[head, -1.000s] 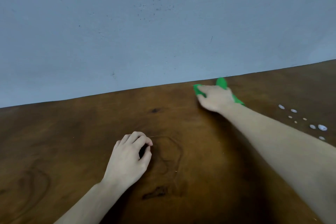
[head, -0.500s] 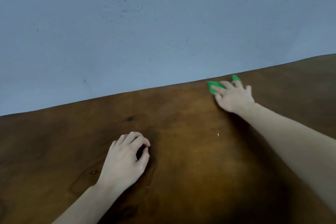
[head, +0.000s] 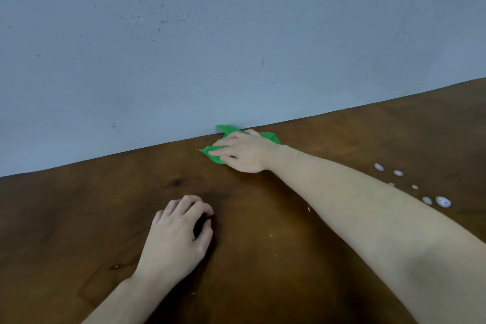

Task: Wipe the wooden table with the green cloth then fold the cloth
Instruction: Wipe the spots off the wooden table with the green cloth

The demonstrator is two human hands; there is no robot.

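Hands: 2 (head: 243, 151) (head: 175, 239); green cloth (head: 214, 155): 1; table (head: 79, 218): 1.

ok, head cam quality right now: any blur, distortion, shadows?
Head view: wide-angle bend shows in the table edge; green cloth slightly smeared under the right hand; soft shadows beneath the left hand and the right forearm; white droplets glint, otherwise no harsh glare.

green cloth (head: 214, 154) mostly under right hand (head: 246, 151)
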